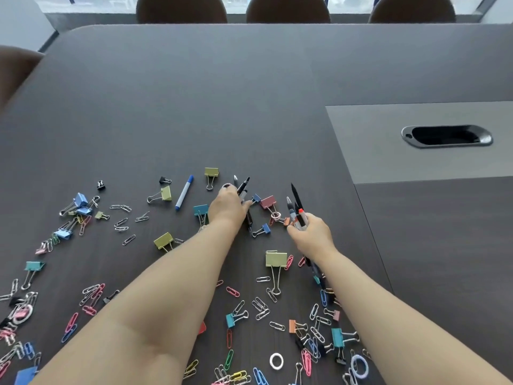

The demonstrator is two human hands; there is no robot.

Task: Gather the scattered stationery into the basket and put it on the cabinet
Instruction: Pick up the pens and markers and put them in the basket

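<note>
My left hand [228, 205] is closed around a few dark pens [243, 187] near the middle of the dark table [222, 107]. To its right, my right hand [311, 232] grips a bundle of pens [296, 209] with black, grey and orange ends pointing away from me. A blue-capped white marker [184, 196] lies loose to the left of my left hand. Coloured binder clips, such as a yellow one [276, 259] and a pink one [268, 202], lie scattered with several paper clips [261, 307] all around my arms. No basket is in view.
A grey inset panel with a black cable slot [447, 136] sits at the right of the table. Brown chair backs [287, 9] stand along the far edge, and another chair [14, 70] is at the left. A white ring [276, 360] and a pale blue ring [359, 366] lie near me.
</note>
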